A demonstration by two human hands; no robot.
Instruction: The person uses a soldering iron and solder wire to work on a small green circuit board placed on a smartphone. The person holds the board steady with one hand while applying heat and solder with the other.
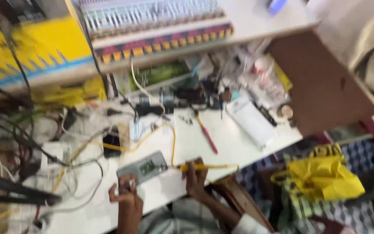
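The picture is blurred. My left hand [125, 190] grips the near end of a grey opened phone [143, 168] that lies on the white bench [239, 143], its green circuit board showing. My right hand [194, 175] holds a yellow-handled tool [208, 166] lying across the bench, its tip pointing left toward the phone. A yellow cable [169, 138] curves from the tool up and left over the bench.
A red-handled tool [207, 136] and a white box [251, 121] lie further back. Tangled wires [57, 151] and a dark phone [111, 145] crowd the left. Cluttered parts sit at the back under a shelf. A yellow bag [325, 173] rests at right.
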